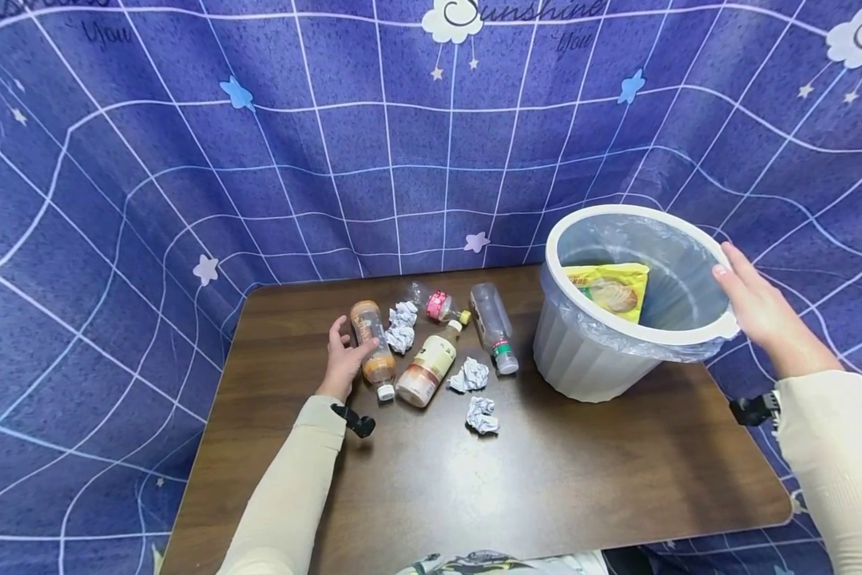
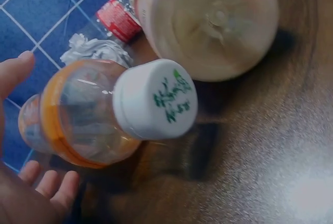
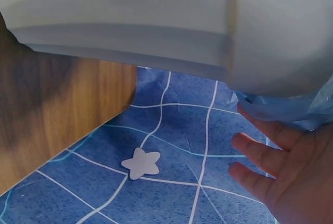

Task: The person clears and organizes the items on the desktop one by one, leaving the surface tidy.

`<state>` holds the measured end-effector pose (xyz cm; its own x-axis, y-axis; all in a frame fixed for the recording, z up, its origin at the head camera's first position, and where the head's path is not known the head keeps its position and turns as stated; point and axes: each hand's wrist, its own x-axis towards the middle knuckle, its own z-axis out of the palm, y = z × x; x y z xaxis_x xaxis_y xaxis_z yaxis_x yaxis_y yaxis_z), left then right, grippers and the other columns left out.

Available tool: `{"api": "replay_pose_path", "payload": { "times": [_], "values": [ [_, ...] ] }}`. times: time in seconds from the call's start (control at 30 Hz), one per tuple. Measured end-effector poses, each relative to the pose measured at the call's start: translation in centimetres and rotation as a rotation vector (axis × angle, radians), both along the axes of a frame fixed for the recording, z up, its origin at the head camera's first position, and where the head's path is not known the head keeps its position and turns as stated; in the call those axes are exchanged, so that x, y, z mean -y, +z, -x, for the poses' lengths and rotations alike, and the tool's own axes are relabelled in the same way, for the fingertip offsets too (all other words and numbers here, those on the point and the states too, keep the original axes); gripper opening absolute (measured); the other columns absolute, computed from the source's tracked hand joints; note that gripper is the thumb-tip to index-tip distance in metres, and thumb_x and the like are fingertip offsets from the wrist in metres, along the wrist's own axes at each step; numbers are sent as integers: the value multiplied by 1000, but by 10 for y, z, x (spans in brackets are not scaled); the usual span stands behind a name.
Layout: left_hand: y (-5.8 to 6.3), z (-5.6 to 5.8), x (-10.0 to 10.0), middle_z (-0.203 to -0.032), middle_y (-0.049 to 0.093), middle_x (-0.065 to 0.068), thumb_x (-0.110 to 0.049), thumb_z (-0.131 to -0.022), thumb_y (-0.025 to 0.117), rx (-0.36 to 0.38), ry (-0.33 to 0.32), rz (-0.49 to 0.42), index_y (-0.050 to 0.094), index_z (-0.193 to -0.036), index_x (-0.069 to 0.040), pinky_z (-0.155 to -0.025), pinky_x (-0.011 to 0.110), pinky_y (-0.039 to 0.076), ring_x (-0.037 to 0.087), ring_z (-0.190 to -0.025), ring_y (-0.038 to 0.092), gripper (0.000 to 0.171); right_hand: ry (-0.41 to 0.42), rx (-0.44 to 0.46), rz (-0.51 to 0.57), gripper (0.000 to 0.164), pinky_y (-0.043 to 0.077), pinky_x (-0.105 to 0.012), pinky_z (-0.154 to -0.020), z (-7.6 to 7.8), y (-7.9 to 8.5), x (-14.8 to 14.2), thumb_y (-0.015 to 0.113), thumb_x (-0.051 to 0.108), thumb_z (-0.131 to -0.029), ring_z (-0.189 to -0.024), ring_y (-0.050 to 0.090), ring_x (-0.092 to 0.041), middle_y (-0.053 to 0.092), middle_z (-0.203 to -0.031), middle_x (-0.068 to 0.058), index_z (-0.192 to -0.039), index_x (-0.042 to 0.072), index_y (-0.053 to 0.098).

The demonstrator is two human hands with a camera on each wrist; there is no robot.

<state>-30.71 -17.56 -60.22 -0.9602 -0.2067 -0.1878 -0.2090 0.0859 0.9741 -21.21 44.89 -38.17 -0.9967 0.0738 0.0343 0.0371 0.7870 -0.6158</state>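
On the left of the table my left hand (image 1: 346, 363) spreads around a bottle with an orange label (image 1: 373, 343). In the left wrist view, the thumb and the fingers (image 2: 65, 187) lie on opposite sides of the bottle, with its white cap (image 2: 156, 99) facing the camera. A visible gap separates the fingertips from it. My right hand (image 1: 761, 311) is at the right rim of a white bin (image 1: 581, 359) with a clear plastic liner. Its fingers (image 3: 260, 154) extend loosely by the liner (image 3: 281, 110); the thumb is hidden in the right wrist view.
A milky-brown drink bottle (image 1: 431, 367), a clear bottle with a green label (image 1: 491, 319) and a small red-labelled bottle (image 1: 439, 307) lie nearby. Crumpled paper balls (image 1: 470, 375) are scattered among them. A yellow packet (image 1: 613, 289) is inside the bin. A blue curtain (image 1: 402, 144) stands behind the table.
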Motion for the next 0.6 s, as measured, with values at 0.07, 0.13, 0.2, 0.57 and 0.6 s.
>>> {"api": "replay_pose_path", "payload": {
  "times": [0.07,0.13,0.2,0.57,0.6],
  "values": [
    [-2,-1,-1,-153,22,25,-20,-85,83,13,-4,24,23,-158,-31,-110,53,37,41,-139,30,95,1,-5,1,63,6,-71,-115,0,0,0,20,42,-110,-144,4,-60,0,-164,-25,-162,16,-2],
    [-3,-3,-2,-151,24,26,-18,-84,83,17,-9,51,25,-158,-31,-109,51,37,39,-137,31,94,0,-8,1,63,6,-71,-115,0,0,0,20,42,-110,-145,5,-59,0,-164,-25,-162,16,-2],
    [-3,-4,-3,-147,28,28,-17,-85,82,20,-22,66,25,-158,-30,-106,49,38,38,-133,35,93,0,-10,0,63,6,-71,-115,-1,0,0,20,42,-110,-144,5,-60,0,-164,-25,-162,16,-2],
    [1,-2,-5,-147,41,29,-16,-95,64,77,-157,114,24,-161,-30,-103,51,45,40,-124,50,78,-2,-5,-2,63,6,-72,-115,-2,1,1,19,43,-109,-143,5,-61,0,-163,-27,-162,17,-3],
    [1,-2,-5,-150,39,28,-16,-95,64,76,-160,129,26,-160,-30,-105,52,44,41,-127,49,77,-1,-4,-2,63,6,-72,-114,-1,0,1,19,43,-109,-143,5,-61,0,-163,-27,-162,17,-3]
  ]
}}
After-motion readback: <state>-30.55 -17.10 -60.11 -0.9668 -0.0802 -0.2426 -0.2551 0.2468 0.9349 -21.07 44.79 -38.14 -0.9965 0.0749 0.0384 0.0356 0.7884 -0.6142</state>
